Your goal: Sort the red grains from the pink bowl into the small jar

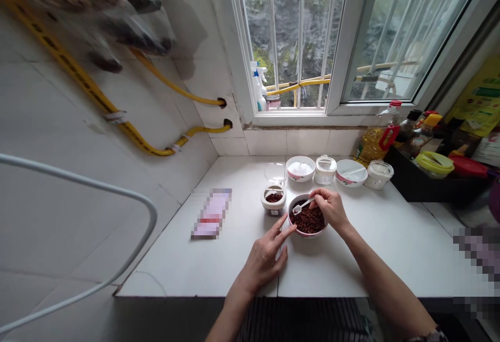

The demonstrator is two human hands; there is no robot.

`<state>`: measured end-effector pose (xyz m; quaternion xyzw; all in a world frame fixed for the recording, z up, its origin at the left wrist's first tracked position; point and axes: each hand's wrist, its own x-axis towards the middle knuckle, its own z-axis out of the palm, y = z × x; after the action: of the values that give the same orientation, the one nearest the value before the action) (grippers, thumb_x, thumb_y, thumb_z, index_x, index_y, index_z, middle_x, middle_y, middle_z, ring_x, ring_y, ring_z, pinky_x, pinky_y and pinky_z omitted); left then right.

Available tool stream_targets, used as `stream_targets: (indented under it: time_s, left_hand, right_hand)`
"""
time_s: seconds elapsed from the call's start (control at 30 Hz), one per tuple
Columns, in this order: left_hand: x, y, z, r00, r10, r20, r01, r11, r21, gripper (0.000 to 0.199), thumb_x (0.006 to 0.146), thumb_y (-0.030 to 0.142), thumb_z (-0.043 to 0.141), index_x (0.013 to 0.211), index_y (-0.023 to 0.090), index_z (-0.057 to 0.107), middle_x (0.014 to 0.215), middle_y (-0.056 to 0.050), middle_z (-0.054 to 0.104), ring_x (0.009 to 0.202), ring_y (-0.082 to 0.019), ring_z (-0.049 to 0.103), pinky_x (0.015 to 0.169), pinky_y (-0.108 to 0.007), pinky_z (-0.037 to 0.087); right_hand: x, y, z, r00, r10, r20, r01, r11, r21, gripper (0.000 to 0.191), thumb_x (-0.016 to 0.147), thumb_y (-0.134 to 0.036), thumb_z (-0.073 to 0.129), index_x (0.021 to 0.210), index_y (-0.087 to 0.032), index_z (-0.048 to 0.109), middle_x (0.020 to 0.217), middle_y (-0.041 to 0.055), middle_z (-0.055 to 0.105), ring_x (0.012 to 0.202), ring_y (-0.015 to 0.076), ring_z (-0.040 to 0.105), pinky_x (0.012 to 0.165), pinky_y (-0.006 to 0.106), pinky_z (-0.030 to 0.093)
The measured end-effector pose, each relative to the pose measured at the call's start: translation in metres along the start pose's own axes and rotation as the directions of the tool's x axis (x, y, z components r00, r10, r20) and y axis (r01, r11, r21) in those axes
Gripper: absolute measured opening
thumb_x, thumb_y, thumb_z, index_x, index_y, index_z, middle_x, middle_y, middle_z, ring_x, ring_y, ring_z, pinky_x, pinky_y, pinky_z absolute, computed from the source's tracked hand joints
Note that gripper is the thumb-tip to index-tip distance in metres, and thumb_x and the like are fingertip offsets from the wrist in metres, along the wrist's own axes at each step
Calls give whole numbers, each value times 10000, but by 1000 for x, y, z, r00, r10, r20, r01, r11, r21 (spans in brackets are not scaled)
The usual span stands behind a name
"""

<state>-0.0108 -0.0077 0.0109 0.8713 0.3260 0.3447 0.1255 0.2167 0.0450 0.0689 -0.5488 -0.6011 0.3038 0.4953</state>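
A small white spoon (302,206) is pinched in my right hand (329,207), its scoop over the dark reddish-brown peppercorn-like spice (309,221) in a bowl (307,235). My left hand (269,255) has its fingers stretched out, with the fingertips at the bowl's left rim. Just left of the bowl stands a small seasoning jar (274,205) with its clear lid (275,172) raised and the same dark spice inside.
Behind are a bowl of white powder (300,169), a lidded jar (325,169), another bowl (351,173) and a second lidded jar (379,175). An oil bottle (374,141) stands by a black rack (410,180) at right. A blurred purple packet (212,214) lies left.
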Motion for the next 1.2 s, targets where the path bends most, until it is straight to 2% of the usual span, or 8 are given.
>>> stream_targets:
  time_s: [0.4, 0.6, 0.77, 0.87, 0.93, 1.03, 1.1, 1.2]
  left_hand:
    - [0, 1, 0, 1000, -12, 13, 12, 1000, -12, 698, 856, 39, 473, 1498, 300, 391, 1591, -109, 359, 1258, -230, 604, 974, -343, 557]
    - [0, 0, 0, 1000, -2, -5, 2, 1000, -4, 688, 855, 38, 467, 1490, 297, 405, 1587, -97, 368, 1321, -237, 554, 1004, -346, 544]
    - [-1, -1, 1, 1000, 5, -12, -5, 1000, -2, 694, 847, 41, 470, 1491, 292, 408, 1585, -102, 370, 1304, -239, 569, 1014, -361, 541]
    - [-1, -1, 2, 1000, 1, -6, -1, 1000, 4, 705, 846, 42, 475, 1500, 292, 394, 1584, -110, 370, 1269, -240, 598, 1004, -363, 548]
    - [0, -1, 1, 1000, -3, 4, 3, 1000, 8, 718, 844, 41, 478, 1508, 297, 379, 1587, -112, 366, 1233, -236, 624, 991, -360, 557]
    - [0, -1, 0, 1000, -11, 15, 11, 1000, 8, 725, 850, 41, 476, 1517, 302, 362, 1598, -108, 346, 1225, -234, 629, 992, -362, 557]
    - [0, -1, 0, 1000, -12, 16, 12, 1000, 3, 720, 856, 43, 473, 1517, 307, 361, 1604, -103, 335, 1238, -233, 619, 1000, -365, 552]
    - [0, -1, 0, 1000, -7, 14, 8, 1000, -5, 703, 865, 50, 472, 1511, 307, 370, 1598, -103, 346, 1250, -231, 609, 989, -359, 557]
  right_hand:
    - [2, -1, -1, 994, 114, -7, -110, 972, 208, 175, 691, -306, 533, 691, -200, 672, 516, -1, 678, 524, 174, 630, 598, 290, 507]
    - [4, -4, 2, 993, 112, 23, -113, 926, 360, 224, 733, -401, 648, 801, -194, 704, 630, 28, 746, 643, 205, 708, 725, 349, 570]
    - [-3, -6, 14, 999, -35, 38, 21, 940, 340, 269, 852, -436, 626, 974, -208, 701, 830, 58, 792, 839, 241, 760, 807, 379, 586]
    - [-6, -6, 20, 978, -206, 40, 196, 965, 177, 228, 936, -347, 547, 1039, -222, 708, 921, 70, 795, 888, 234, 753, 837, 385, 566]
    - [-7, -5, 23, 925, -374, 73, 374, 927, 8, 235, 954, -259, 508, 1043, -232, 724, 935, 68, 794, 882, 225, 734, 862, 397, 537]
    - [-8, -6, 23, 812, -565, 145, 582, 800, -146, 293, 944, -164, 471, 1050, -237, 734, 916, 61, 790, 827, 213, 702, 880, 412, 501]
    - [-9, -8, 20, 802, -585, 118, 597, 784, -173, 309, 943, -146, 462, 1065, -238, 730, 906, 57, 784, 804, 206, 691, 876, 404, 496]
    - [-10, -12, 9, 871, -492, -4, 483, 856, -186, 258, 926, -172, 497, 1009, -232, 734, 820, 46, 769, 816, 218, 682, 850, 379, 505]
